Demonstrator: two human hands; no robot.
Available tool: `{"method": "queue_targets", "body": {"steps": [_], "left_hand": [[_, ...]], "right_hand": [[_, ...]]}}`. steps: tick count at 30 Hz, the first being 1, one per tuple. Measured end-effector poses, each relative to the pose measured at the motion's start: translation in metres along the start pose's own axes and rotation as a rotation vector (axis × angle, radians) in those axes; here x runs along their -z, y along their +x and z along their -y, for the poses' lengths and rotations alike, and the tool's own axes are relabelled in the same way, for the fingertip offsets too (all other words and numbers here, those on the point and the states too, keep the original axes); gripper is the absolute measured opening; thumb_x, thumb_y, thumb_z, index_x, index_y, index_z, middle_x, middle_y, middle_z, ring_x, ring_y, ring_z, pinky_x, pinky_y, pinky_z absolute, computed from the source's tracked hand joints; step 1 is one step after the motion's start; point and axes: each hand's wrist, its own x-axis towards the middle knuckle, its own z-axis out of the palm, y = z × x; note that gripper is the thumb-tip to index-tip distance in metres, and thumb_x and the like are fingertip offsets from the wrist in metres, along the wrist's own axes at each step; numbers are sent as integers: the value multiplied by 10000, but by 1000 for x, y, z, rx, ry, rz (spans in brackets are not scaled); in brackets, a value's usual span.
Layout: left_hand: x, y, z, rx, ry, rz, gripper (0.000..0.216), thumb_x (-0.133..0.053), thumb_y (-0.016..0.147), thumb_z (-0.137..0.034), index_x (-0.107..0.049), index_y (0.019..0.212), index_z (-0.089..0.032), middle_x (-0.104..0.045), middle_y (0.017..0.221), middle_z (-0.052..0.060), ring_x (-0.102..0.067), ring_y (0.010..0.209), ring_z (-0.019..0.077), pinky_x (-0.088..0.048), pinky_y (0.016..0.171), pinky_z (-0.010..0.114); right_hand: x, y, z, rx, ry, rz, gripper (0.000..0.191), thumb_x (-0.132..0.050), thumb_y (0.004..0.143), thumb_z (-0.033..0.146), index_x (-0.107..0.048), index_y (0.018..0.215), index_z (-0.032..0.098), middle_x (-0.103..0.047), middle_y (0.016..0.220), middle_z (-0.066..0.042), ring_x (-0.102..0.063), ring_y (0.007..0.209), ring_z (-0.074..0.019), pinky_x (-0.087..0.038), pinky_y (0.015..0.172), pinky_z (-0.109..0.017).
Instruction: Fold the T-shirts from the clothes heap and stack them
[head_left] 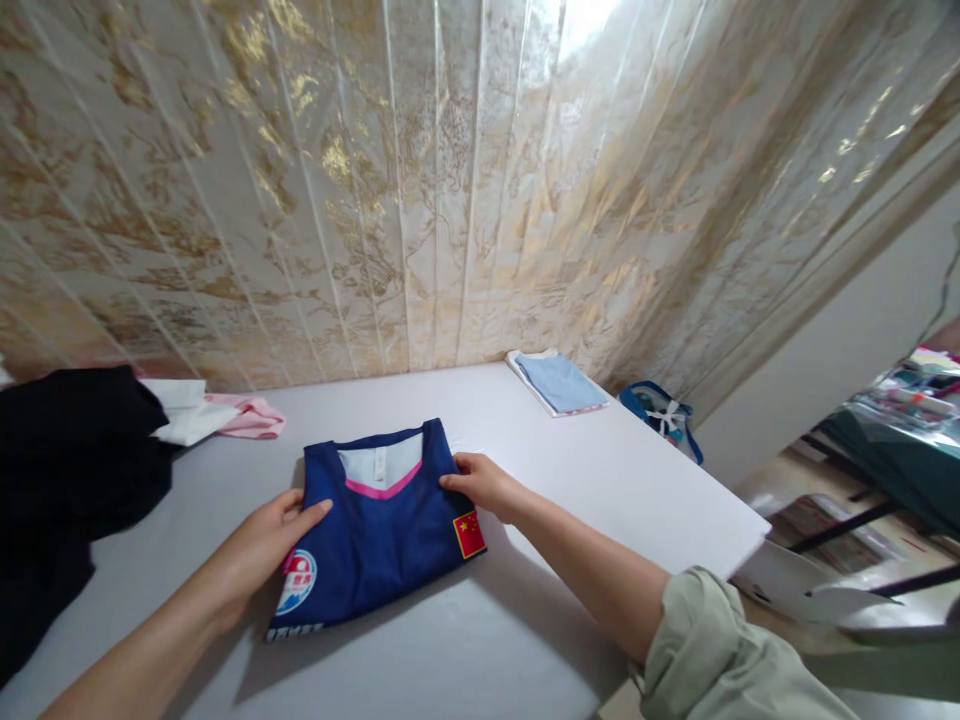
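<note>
Gold-patterned curtain (420,200) spans the upper frame; below centre, the person's left hand (276,535) and right hand (486,484) pinch opposite sides of a folded navy shirt (390,545).

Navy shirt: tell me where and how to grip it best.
Take the navy shirt by its two side edges, one hand from each side, thumbs on top, as the left hand and right hand do. It is folded into a wide, flat bundle, so holding opposite edges should help keep the fold together.

The right sleeve (709,635) is sage-green cloth, bunched in soft folds.
</note>
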Motion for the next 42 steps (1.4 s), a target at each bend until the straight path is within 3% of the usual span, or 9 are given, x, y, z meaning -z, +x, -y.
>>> {"method": "queue_targets", "body": {"steps": [4, 10, 13, 17, 23, 28, 33, 38, 42], "left_hand": [[-50, -9, -4, 7, -137, 97, 458, -793, 629, -400, -577, 983, -207, -739, 794, 32, -698, 701, 209, -563, 713, 323], [-116, 5, 1, -79, -113, 196, 355, -752, 655, -415, -586, 864, -182, -602, 577, -40, -498, 445, 103, -408, 488, 233], [-139, 9, -7, -58, -130, 230, 316, -727, 681, -381, -575, 880, -189, -607, 598, -33, -503, 464, 106, -414, 512, 240], [-159, 11, -19, -58, -170, 252, 227, -665, 730, -313, -536, 881, -205, -564, 579, -57, -487, 464, 94, -392, 499, 218], [-164, 13, -18, -27, -209, 265, 135, -563, 783, -299, -486, 864, -223, -558, 568, -56, -552, 518, 111, -421, 534, 214], [-160, 17, -12, -1, -338, 348, 299, -584, 756, -498, -474, 805, -224, -610, 641, -31, -634, 609, 152, -490, 659, 292], [-159, 17, -7, -62, -351, 412, 354, -535, 800, -556, -516, 916, -222, -669, 796, 6, -663, 676, 152, -504, 697, 300], [-156, 27, 2, -206, -252, 205, 460, -579, 753, -612, -563, 946, -194, -631, 854, 23, -633, 617, 129, -522, 600, 286], [-155, 34, 10, -335, -129, 150, 536, -537, 735, -689, -583, 896, -179, -596, 776, 14, -580, 557, 128, -514, 508, 284]], "right_hand": [[43, -10, 7, 41, -236, -134, 62, -602, 745, 222, -557, 735, 181, -593, 651, 42, -557, 622, -126, -419, 594, -230], [97, -23, 23, 76, -883, -354, 39, -585, 762, 187, -559, 734, 184, -588, 698, 16, -521, 678, -134, -336, 605, -229], [87, -35, 35, 143, -1118, -400, 74, -561, 802, 208, -583, 873, 200, -632, 851, -29, -551, 800, -169, -334, 654, -245], [44, -51, 48, 250, -1251, -306, 130, -527, 850, 215, -575, 970, 229, -619, 1000, -44, -569, 887, -176, -342, 687, -246], [13, -56, 50, 286, -1229, -259, 101, -464, 924, 264, -546, 967, 224, -623, 992, -45, -593, 885, -182, -346, 675, -262], [14, -57, 46, 219, -1233, -245, 341, -547, 861, 534, -532, 991, 219, -625, 999, -67, -599, 824, -203, -319, 602, -271], [20, -52, 45, 192, -1279, -231, 216, -579, 831, 338, -537, 1001, 212, -636, 983, -66, -591, 818, -198, -293, 586, -265], [49, -42, 56, 171, -1162, -221, 104, -600, 788, 245, -593, 887, 212, -641, 838, -16, -554, 756, -160, -301, 602, -241], [100, -32, 80, 172, -1029, -243, 58, -634, 751, 239, -609, 775, 193, -604, 692, 19, -512, 624, -126, -307, 556, -227]]}}
